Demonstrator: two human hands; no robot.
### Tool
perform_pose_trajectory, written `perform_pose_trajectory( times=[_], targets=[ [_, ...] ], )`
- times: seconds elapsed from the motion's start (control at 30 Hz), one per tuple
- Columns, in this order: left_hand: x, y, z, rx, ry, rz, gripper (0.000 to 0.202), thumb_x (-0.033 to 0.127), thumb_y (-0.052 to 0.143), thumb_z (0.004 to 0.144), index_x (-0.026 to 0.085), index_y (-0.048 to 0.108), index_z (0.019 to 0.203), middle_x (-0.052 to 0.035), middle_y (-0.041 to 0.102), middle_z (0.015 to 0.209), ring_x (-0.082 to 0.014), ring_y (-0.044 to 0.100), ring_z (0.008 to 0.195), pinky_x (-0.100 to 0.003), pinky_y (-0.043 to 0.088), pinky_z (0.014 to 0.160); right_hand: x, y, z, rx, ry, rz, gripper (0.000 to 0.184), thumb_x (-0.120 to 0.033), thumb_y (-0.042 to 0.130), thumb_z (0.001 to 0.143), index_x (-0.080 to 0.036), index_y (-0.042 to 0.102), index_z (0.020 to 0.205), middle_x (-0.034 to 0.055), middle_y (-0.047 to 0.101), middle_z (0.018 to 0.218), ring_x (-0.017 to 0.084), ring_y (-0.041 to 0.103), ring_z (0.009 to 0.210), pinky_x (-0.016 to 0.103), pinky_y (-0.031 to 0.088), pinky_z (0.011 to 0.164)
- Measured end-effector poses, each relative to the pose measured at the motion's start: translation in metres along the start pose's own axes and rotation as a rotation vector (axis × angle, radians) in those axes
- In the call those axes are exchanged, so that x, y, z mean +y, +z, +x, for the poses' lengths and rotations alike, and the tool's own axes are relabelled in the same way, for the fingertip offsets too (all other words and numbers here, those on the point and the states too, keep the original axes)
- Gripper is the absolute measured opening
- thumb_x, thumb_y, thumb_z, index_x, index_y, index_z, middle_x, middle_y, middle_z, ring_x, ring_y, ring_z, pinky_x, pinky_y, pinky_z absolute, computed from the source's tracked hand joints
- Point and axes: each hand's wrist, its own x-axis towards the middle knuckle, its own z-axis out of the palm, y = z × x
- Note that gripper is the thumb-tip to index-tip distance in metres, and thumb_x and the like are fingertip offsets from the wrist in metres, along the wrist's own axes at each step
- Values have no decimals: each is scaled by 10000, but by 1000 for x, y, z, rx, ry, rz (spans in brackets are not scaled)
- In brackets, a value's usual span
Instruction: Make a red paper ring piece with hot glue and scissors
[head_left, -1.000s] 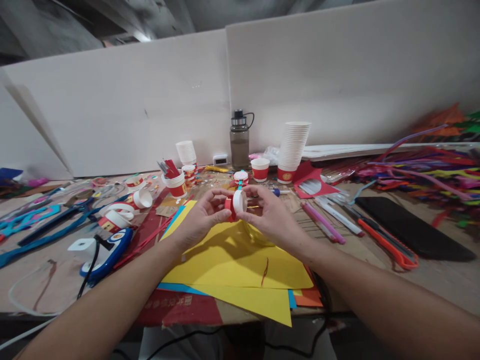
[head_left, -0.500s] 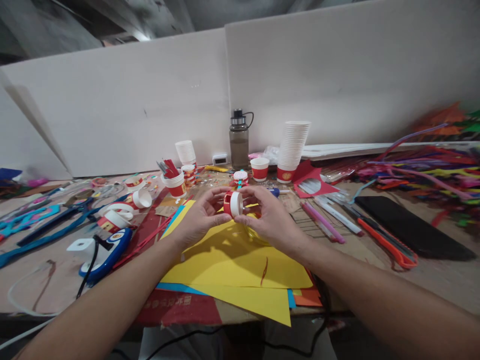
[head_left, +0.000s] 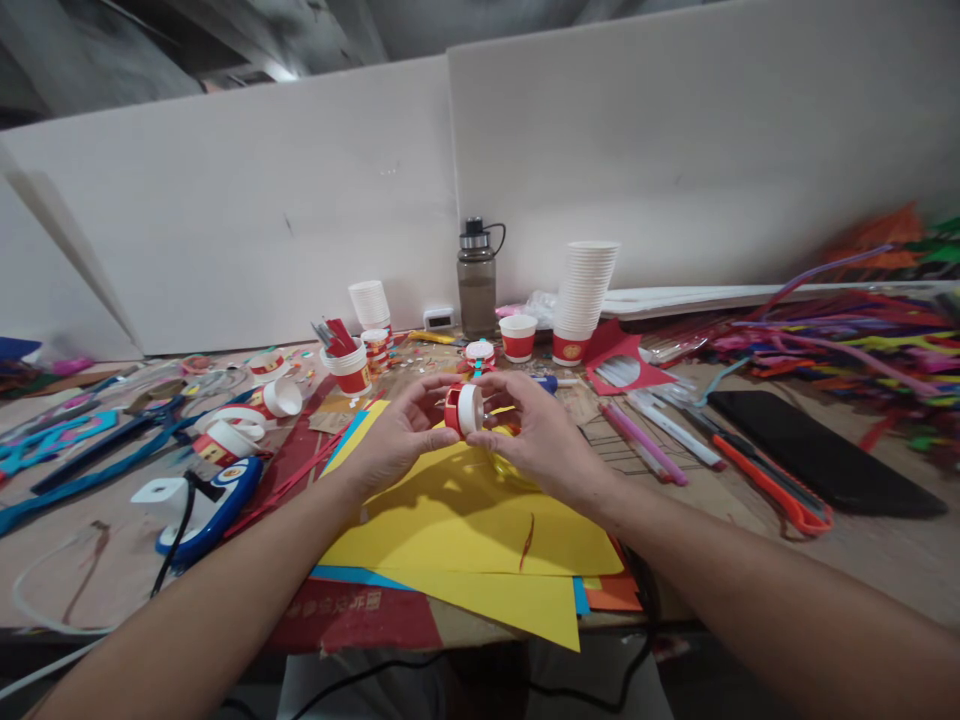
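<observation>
A short red-and-white paper cup piece [head_left: 466, 411] is held between both hands above the yellow paper [head_left: 450, 530]. My left hand [head_left: 405, 430] grips its red side, thumb in front and fingers behind. On the white rim side, my right hand [head_left: 529, 430] pinches it with thumb and fingers. A roll of yellowish clear tape [head_left: 516, 474] lies partly hidden beneath my right hand. Just beyond my fingers sits a small red-and-white paper piece [head_left: 480, 354] with a teal strip.
Behind stand a water bottle [head_left: 477, 280] and a tall stack of paper cups [head_left: 586, 300]. To the right lie pens [head_left: 645, 443], an orange box cutter [head_left: 772, 485] and a black phone [head_left: 817, 450]. A blue-and-white power strip [head_left: 214, 510] and cut cups [head_left: 225, 440] are on the left.
Both hands keep their hold on the cup piece with almost no movement. The whole view has shifted very slightly.
</observation>
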Motion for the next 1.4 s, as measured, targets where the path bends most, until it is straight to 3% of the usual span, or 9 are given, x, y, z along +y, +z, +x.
perform_pose_trajectory(
  times=[0.77, 1.4],
  targets=[
    [-3, -2, -1, -22, -21, -25, 528, 113, 756, 712, 263, 587, 1189, -55, 626, 1203, -177, 607, 1069, -247, 506, 846, -5, 1, -2, 8, -11, -17, 434, -129, 749, 717, -236, 554, 1089, 42, 520, 1080, 152, 568, 966, 330, 580, 812],
    [5, 9, -3, 36, -110, -21, 507, 123, 758, 703, 229, 579, 1165, -59, 655, 1127, -175, 624, 1019, -242, 500, 821, -2, 3, -4, 3, -4, -50, 439, -171, 756, 728, -253, 571, 1117, 40, 516, 1077, 154, 567, 947, 331, 555, 822]
  ],
)
